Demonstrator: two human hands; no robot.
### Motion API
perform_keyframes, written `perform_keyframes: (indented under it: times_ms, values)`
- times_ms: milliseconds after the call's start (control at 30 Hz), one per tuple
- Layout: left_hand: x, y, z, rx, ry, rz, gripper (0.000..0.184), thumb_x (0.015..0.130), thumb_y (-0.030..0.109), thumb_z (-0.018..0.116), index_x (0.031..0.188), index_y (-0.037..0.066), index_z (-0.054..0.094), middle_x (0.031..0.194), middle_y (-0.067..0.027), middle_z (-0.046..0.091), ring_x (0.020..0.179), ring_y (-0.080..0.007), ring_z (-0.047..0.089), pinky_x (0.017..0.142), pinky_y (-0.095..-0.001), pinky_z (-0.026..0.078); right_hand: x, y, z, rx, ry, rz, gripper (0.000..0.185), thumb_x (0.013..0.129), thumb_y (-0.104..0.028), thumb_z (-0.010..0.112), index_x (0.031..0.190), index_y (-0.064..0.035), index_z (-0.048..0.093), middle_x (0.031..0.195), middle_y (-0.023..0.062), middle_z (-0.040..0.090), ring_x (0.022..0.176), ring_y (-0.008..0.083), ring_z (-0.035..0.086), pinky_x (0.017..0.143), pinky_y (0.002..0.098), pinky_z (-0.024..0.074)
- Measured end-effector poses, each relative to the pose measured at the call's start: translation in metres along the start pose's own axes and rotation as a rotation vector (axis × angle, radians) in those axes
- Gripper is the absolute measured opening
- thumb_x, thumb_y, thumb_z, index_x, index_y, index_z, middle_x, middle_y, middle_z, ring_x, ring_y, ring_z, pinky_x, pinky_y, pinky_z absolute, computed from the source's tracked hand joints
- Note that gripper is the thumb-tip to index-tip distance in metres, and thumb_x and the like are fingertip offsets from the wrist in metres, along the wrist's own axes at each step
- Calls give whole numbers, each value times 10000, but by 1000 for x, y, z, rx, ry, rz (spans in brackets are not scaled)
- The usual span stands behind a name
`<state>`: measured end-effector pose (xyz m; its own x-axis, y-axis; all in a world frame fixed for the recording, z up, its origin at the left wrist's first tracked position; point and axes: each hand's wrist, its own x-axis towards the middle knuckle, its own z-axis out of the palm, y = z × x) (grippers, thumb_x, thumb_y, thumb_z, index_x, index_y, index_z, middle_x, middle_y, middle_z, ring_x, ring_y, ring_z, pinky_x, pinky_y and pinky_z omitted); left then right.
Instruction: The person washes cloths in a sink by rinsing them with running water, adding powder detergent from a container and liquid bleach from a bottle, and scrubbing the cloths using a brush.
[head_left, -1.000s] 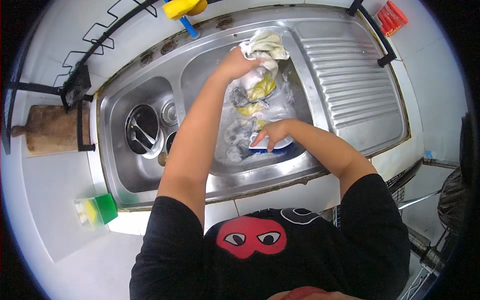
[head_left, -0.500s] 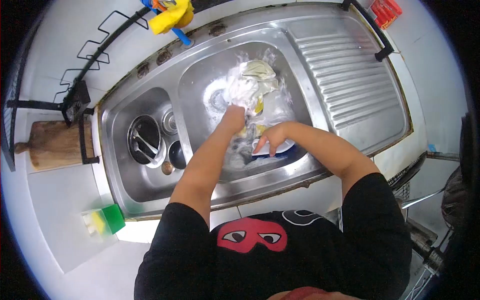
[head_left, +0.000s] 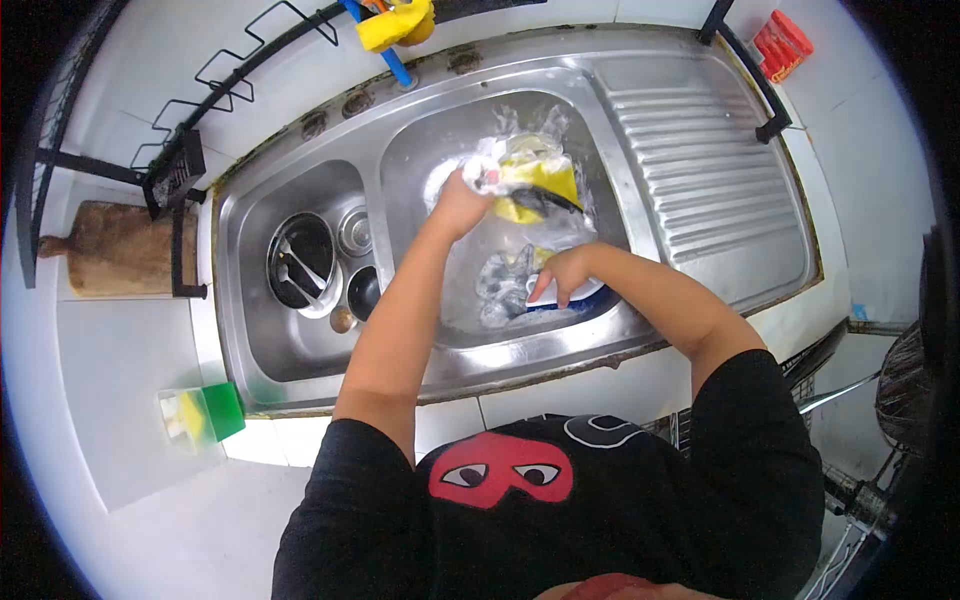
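Observation:
In the large sink basin [head_left: 400, 150], my left hand [head_left: 465, 203] is closed on the near-left part of a wet, soapy cloth [head_left: 545, 170]. White foam covers part of it, and yellow and black areas show. Closer to the front rim, my right hand [head_left: 565, 272] grips a scrubbing brush [head_left: 585, 297] with a white top and dark blue lower part. Its underside is hidden. Foamy grey fabric [head_left: 505, 285] lies beside the brush; whether it joins the yellow cloth I cannot tell.
The smaller left basin holds a black pan [head_left: 300, 245] with cutlery, a dark bowl [head_left: 363, 292] and a white dish. A ribbed drainboard [head_left: 710, 180] lies to the right. A blue tap [head_left: 397, 68] with yellow cloth stands behind; a cutting board [head_left: 130, 250] is at left.
My left hand has moved away from me with the cloth, which has turned over to show yellow and black. My right hand stays on the brush. The view has shifted slightly.

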<state>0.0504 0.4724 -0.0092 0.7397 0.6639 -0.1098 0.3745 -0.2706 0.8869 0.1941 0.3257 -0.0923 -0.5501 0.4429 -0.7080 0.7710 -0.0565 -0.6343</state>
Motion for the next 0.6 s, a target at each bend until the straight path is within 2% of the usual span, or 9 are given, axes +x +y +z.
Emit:
perform_keyframes:
  times_ms: [67, 167, 200, 300, 333, 433, 467, 567, 600]
  values:
    - [3, -54, 8, 200, -62, -16, 370, 692, 223, 694, 976, 6, 597, 942, -164, 622, 902, -280, 588, 744, -350, 470, -2, 0, 1, -5, 27, -11, 600, 636, -177, 728, 1180, -352, 546, 1201, 62, 532, 995, 236, 531, 813, 332, 436]
    - [-7, -62, 31, 847, -110, -121, 432, 697, 303, 666, 993, -3, 592, 992, -172, 600, 993, -326, 536, 770, -378, 474, -3, -3, 1, -12, 68, -46, 598, 624, -186, 731, 1175, -338, 553, 1162, 83, 560, 1013, 246, 533, 835, 346, 424]
    - [-4, -70, 42, 887, -116, 37, 448, 696, 335, 647, 979, -9, 600, 1013, -166, 591, 1023, -335, 508, 806, -400, 465, -5, -13, 1, 18, 73, 9, 572, 624, -199, 734, 1160, -314, 570, 1174, 87, 561, 1040, 249, 530, 888, 314, 398]
    - [-4, -46, 60, 1028, -309, -56, 421, 690, 326, 656, 965, 10, 615, 1016, -141, 591, 981, -301, 531, 821, -402, 454, -14, -31, 4, -56, 134, 11, 545, 634, -219, 725, 1151, -306, 576, 1147, 95, 576, 1039, 267, 532, 889, 330, 400]
    - [-3, -60, 66, 1011, -159, -57, 381, 689, 338, 648, 938, 50, 635, 990, -126, 611, 1002, -277, 528, 817, -411, 454, -15, -24, 2, -123, 135, -15, 544, 626, -250, 725, 1147, -298, 579, 1114, 99, 592, 1016, 280, 547, 876, 347, 414]
    - [-16, -60, 56, 1027, -108, -245, 362, 710, 356, 619, 923, 64, 640, 969, -122, 627, 999, -270, 541, 803, -392, 463, -34, -15, -14, -322, 121, 140, 565, 605, -269, 731, 1149, -287, 578, 1104, 87, 597, 995, 281, 562, 852, 365, 432]
    - [-16, -61, 49, 1004, -106, -267, 383, 734, 351, 589, 938, 28, 627, 983, -175, 617, 969, -324, 561, 806, -399, 463, -30, -5, -13, -375, 185, 191, 559, 600, -275, 727, 1140, -272, 584, 1093, 73, 602, 976, 274, 574, 832, 382, 444]
    - [8, -96, 24, 665, -154, -194, 421, 772, 352, 560, 975, -14, 600, 1001, -228, 591, 945, -396, 555, 831, -421, 445, -13, -14, -15, -500, 105, 284, 513, 611, -240, 708, 1113, -231, 602, 1066, 79, 610, 984, 264, 571, 812, 401, 454]
    - [10, -85, 17, 553, 6, -262, 401, 801, 327, 540, 983, -27, 584, 1003, -259, 572, 956, -419, 534, 847, -437, 426, -18, -35, -19, -495, 79, 217, 516, 627, -219, 700, 1131, -240, 591, 1069, 88, 608, 1005, 267, 561, 817, 398, 452]
